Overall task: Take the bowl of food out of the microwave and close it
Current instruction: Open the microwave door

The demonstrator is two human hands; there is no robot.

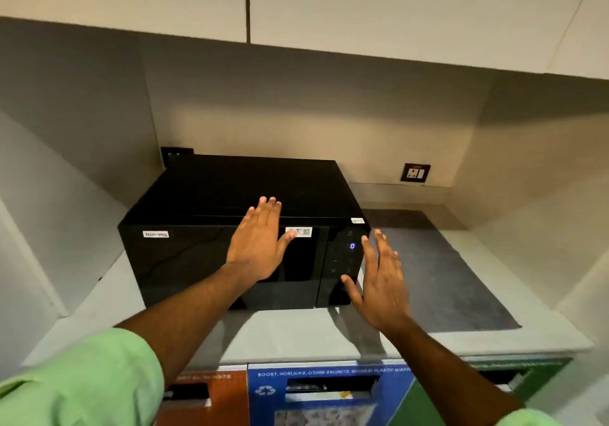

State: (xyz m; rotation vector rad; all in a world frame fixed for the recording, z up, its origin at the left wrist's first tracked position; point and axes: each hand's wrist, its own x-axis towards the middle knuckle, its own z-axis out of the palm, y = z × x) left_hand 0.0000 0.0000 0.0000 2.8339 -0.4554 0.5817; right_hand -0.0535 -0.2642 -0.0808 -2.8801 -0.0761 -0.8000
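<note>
Head view, both hands raised before a shut microwave (237, 227) on a pale surface (296, 333). Left hand (260, 244) lies flat and spread over the door glass at 12 o'clock of the forearm, grip open, holding nothing; whether the palm touches the glass cannot be told. Right hand (382, 280) hangs edge-on beside the control panel (342, 257), at 3 o'clock of the left hand, fingers spread, empty. The bowl is not visible; judged to sit behind the dark door. Opening comes next: no handle shows, so a release button on the panel is likely, with the left hand moved clear of the door's swing. Writing: sticker "Non-Veg" (156, 234) at 9 o'clock on the door; display (352, 246) reads "0"; a coded label (299, 231) is too small to read; the blue bin front (316, 392) reads "BOOST, HORLICKS, OTHER SACHETS", the rest blurred.
</note>
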